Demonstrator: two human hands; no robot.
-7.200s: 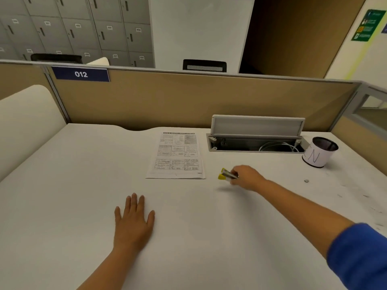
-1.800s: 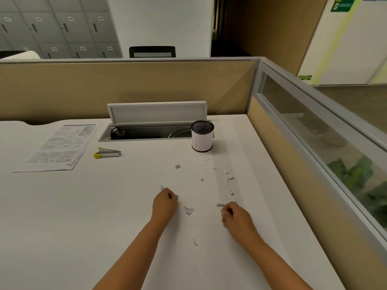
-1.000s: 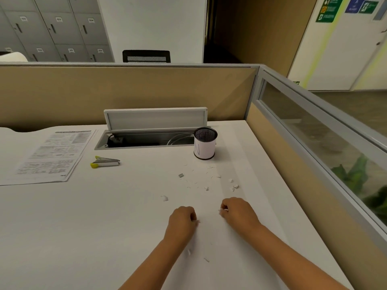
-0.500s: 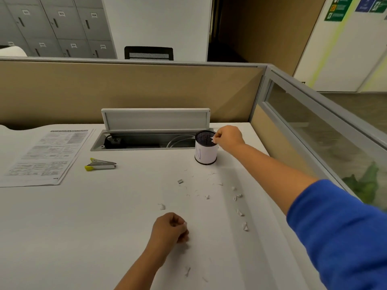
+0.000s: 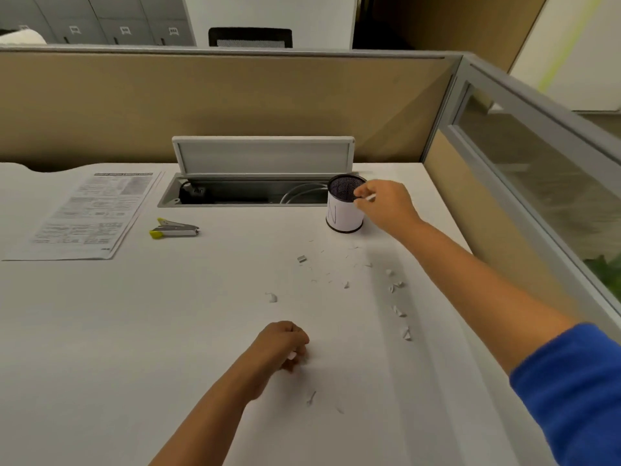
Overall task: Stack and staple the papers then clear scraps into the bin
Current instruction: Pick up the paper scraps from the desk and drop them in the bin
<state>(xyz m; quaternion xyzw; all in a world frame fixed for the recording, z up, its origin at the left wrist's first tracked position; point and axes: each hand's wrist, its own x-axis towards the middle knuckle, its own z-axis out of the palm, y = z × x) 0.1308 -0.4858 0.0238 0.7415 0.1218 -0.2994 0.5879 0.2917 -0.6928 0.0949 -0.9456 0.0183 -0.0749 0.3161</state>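
Note:
A small round bin (image 5: pixel 345 215), white-wrapped with a dark mesh inside, stands at the back of the white desk (image 5: pixel 134 331). My right hand (image 5: pixel 386 205) reaches beside its rim, pinching a white paper scrap (image 5: pixel 370 197). My left hand (image 5: pixel 282 344) rests low on the desk, fingers curled on a small white scrap. Several loose paper scraps (image 5: pixel 398 311) lie scattered between the bin and my left hand. The stacked printed papers (image 5: pixel 90 213) lie at the far left, with the yellow-tipped stapler (image 5: pixel 174 228) beside them.
An open cable tray (image 5: pixel 245 193) with its lid raised sits behind the stapler and bin. Tan partition walls (image 5: pixel 218 109) close off the back, and a glass-panelled divider (image 5: pixel 537 183) runs along the right side of the desk.
My right hand has shifted slightly along the bin's rim with its scrap still pinched. My left hand has stayed curled in the same spot. The view has tilted down a little.

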